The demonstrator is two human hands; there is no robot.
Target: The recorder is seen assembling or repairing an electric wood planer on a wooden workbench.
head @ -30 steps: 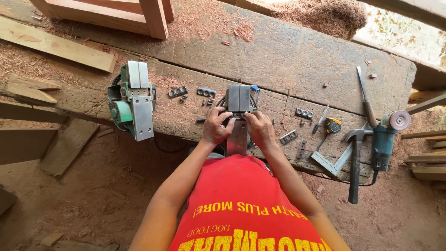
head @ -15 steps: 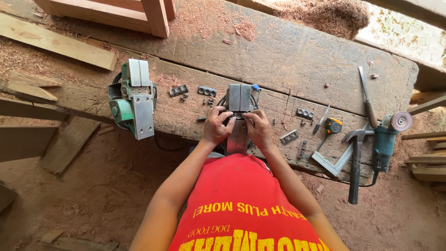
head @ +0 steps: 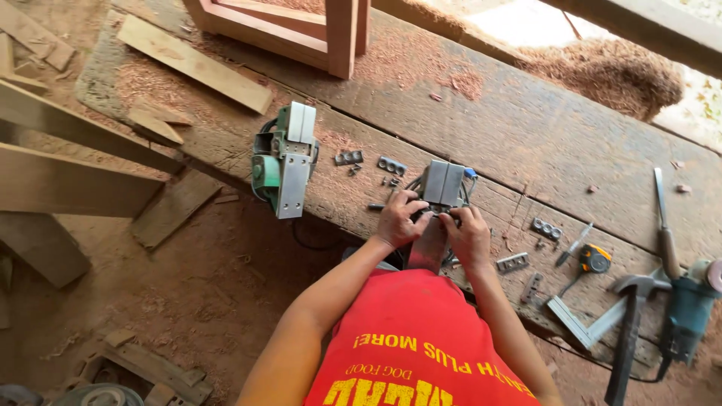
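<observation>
On a sawdust-strewn wooden workbench [head: 571, 143], a green electric planer [head: 284, 162] lies untouched; left hand [head: 397, 219] and right hand [head: 468, 234] both pinch a grey upturned power planer [head: 444, 184], with its loose metal parts [head: 391, 165] lying apart, apparently not yet refitted.

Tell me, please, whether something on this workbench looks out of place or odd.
The green electric planer lies upside down, sole up, overhanging the workbench edge. Small metal parts lie scattered, and sawdust is heaped on the bench. Both hands, left hand and right hand, work on a second upturned planer.
</observation>
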